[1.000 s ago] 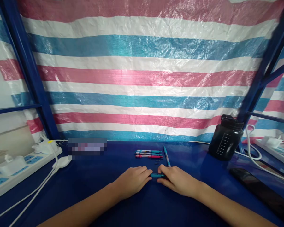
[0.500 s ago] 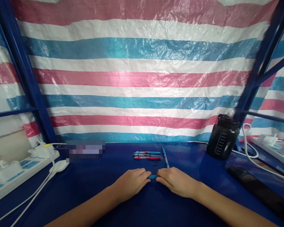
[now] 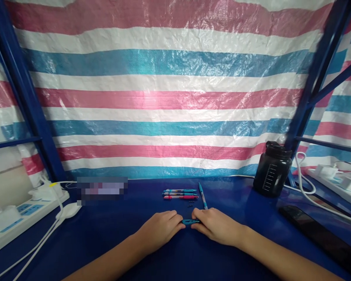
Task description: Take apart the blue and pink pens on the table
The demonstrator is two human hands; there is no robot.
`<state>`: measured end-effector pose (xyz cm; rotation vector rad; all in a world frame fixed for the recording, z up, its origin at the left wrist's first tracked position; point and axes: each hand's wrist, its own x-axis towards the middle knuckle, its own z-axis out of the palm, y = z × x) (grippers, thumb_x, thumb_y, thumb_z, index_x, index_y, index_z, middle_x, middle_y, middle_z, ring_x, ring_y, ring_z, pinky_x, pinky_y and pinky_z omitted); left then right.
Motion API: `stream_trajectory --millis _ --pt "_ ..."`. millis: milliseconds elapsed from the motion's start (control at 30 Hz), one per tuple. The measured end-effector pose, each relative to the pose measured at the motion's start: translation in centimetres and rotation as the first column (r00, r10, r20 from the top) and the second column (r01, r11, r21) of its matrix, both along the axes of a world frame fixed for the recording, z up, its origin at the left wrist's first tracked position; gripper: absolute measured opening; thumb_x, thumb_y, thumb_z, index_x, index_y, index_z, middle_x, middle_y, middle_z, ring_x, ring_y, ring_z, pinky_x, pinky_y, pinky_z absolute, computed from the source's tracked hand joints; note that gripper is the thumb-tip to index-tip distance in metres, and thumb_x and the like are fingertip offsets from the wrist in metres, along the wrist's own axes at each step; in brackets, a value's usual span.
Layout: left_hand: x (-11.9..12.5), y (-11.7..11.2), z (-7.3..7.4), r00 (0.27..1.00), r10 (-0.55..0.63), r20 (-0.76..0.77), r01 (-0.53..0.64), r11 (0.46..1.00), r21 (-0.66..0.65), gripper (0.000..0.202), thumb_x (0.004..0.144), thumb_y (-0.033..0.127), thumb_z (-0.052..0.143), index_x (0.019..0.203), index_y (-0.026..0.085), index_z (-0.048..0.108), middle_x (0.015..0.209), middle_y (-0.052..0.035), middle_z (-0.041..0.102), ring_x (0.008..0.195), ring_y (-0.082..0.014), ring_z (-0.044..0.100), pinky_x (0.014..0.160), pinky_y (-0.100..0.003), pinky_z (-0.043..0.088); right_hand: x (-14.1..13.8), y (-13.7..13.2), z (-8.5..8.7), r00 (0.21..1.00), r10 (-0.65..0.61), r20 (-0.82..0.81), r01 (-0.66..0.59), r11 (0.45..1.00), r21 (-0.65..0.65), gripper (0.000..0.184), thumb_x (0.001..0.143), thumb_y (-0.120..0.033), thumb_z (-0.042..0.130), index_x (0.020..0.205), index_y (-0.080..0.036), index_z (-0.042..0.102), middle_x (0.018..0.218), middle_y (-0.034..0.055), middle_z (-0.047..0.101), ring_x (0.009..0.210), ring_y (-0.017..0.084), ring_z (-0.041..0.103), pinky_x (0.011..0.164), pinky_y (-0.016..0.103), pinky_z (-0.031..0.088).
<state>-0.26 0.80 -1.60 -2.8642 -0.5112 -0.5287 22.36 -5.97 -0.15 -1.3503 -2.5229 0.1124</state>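
My left hand [image 3: 158,230] and my right hand [image 3: 217,226] rest on the blue tabletop [image 3: 105,234], fingertips meeting around a short teal pen barrel [image 3: 190,221]. Its left end lies at my left fingertips, and my right fingers cover its right end. Beyond them, several pens [image 3: 179,194] lie side by side, pointing sideways. A blue-teal pen [image 3: 202,196] lies angled just above my right hand. Tiny dark pen parts [image 3: 190,204] sit between the pens and my hands.
A black graduated water bottle [image 3: 272,169] stands at the back right, and a dark phone or tablet [image 3: 312,234] lies at the right front. A white power strip [image 3: 26,212] and white cables run along the left. A blurred patch [image 3: 101,190] covers something at the back left. A striped tarp hangs behind.
The whole view has drifted, with the table lower in the frame. More of the teal barrel shows between my hands than half a second ago. My hands stay close around it.
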Motion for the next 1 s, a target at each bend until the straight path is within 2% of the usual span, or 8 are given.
stream_trajectory --millis 167,333,500,667,900,1000 --pt "-0.05 0.20 -0.15 0.998 -0.050 0.023 0.049 0.999 0.018 0.045 0.104 0.041 0.026 0.090 0.016 0.060 0.075 -0.0014 0.061 0.066 -0.0147 0.060 0.056 -0.024 0.043 -0.09 0.01 0.11 0.998 0.041 0.046 -0.042 0.999 0.013 0.028 0.104 -0.032 0.031 0.087 -0.020 0.050 0.081 0.0021 0.065 0.067 0.016 0.063 0.058 0.027 0.036" --pt "-0.02 0.06 0.13 0.999 -0.047 0.020 0.047 0.999 0.017 0.041 0.104 0.041 0.030 0.091 0.016 0.060 0.076 -0.0009 0.060 0.066 -0.0138 0.059 0.054 -0.023 0.042 -0.01 -0.05 0.15 0.999 0.012 0.032 -0.012 1.000 0.003 0.017 0.099 -0.036 0.044 0.094 -0.020 0.049 0.084 0.0014 0.065 0.069 0.017 0.063 0.056 0.026 0.035" --pt "0.04 0.02 0.05 0.997 -0.069 0.038 0.067 0.996 0.061 0.045 0.105 0.037 0.025 0.087 0.016 0.060 0.073 -0.0010 0.059 0.063 -0.0131 0.057 0.054 -0.023 0.042 -0.07 0.01 0.16 0.996 0.049 0.072 -0.049 0.999 0.005 0.027 0.103 -0.031 0.032 0.087 -0.021 0.050 0.080 0.0006 0.063 0.067 0.015 0.061 0.057 0.026 0.036" --pt "-0.03 -0.13 0.25 0.998 -0.058 0.039 0.057 0.998 0.037 0.043 0.104 0.040 0.028 0.091 0.017 0.061 0.075 -0.0011 0.060 0.066 -0.0134 0.057 0.057 -0.023 0.043 -0.15 -0.04 0.24 0.998 0.038 0.056 -0.039 0.999 0.010 0.022 0.101 -0.036 0.039 0.090 -0.020 0.050 0.082 0.0007 0.064 0.068 0.016 0.062 0.057 0.027 0.036" --pt "0.19 -0.12 0.41 0.990 -0.123 0.063 0.113 0.982 0.154 0.049 0.105 0.035 0.018 0.086 0.015 0.059 0.069 -0.0014 0.056 0.059 -0.0144 0.052 0.051 -0.025 0.039 -0.08 0.04 0.28 0.998 0.057 0.022 -0.057 0.998 -0.013 0.029 0.104 -0.032 0.029 0.083 -0.021 0.046 0.077 0.0004 0.062 0.064 0.014 0.059 0.056 0.026 0.034" --pt "0.24 -0.31 0.57 0.992 -0.108 0.059 0.098 0.984 0.147 0.047 0.105 0.036 0.020 0.089 0.015 0.059 0.072 -0.0019 0.057 0.062 -0.0152 0.054 0.053 -0.026 0.040 -0.03 0.01 0.36 0.999 0.048 0.001 -0.048 0.998 -0.029 0.030 0.104 -0.034 0.029 0.084 -0.021 0.047 0.077 0.0005 0.062 0.064 0.015 0.059 0.057 0.026 0.035"
